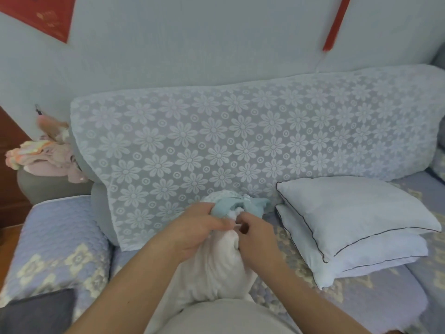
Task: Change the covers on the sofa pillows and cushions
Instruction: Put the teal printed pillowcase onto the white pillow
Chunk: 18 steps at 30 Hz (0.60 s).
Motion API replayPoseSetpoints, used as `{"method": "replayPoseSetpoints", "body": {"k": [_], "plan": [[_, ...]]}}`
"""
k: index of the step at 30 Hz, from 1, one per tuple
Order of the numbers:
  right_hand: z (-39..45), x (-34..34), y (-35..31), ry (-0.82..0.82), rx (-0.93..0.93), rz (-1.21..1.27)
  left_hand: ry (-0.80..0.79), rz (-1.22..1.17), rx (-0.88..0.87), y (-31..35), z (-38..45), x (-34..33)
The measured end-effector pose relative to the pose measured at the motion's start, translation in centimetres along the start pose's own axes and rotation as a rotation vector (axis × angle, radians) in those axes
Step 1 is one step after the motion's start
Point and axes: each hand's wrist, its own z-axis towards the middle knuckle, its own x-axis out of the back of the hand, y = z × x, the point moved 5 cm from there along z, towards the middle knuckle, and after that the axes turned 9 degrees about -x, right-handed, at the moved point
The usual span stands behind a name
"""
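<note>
Fingers [224, 222] of the left hand [195, 227] curl tightly into a bunched pale-blue fabric cover [231, 207], while the right hand [255, 233] pinches the cloth just beside them, thumb and forefinger closed on a fold; both hands meet at the top of a soft white pillow insert [216, 263] that stands on end between the person's forearms, at the front of the sofa seat. Whether the cover is being pulled on or peeled off cannot be told from the bunching alone, though only the far end of the insert is wrapped and most of its white body is bare. Just to the right, two pale-blue square pillows with dark piping [356, 220] lie stacked on the quilted lilac patterned seat cover [361, 300], looking finished. Behind everything, a white floral lace throw [240, 141] drapes the grey sofa back. A dark grey cushion corner [36, 312] shows at lower left. By my reading the job is partway: two pillows appear done, one is in hand, and at least the dark cushion may remain.
</note>
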Motion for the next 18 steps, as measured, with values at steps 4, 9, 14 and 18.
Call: {"method": "replayPoseSetpoints", "body": {"k": [4,9,14,18], "plan": [[1.8,-0.9,-0.3,0.101,-0.067,-0.038,0.125,0.802,-0.103,0.3,-0.4,0.1],[1.7,-0.1,-0.7,0.217,-0.022,0.026,0.18,1.063,-0.131,-1.2,-1.1,-0.4],[2.7,0.1,-0.7,-0.429,-0.015,0.245,0.442,1.058,-0.273,-3.3,-0.9,1.3],[5.2,2.7,-1.3,-0.384,0.325,-0.176,0.386,1.207,-0.652,-2.3,-0.7,2.0]]}}
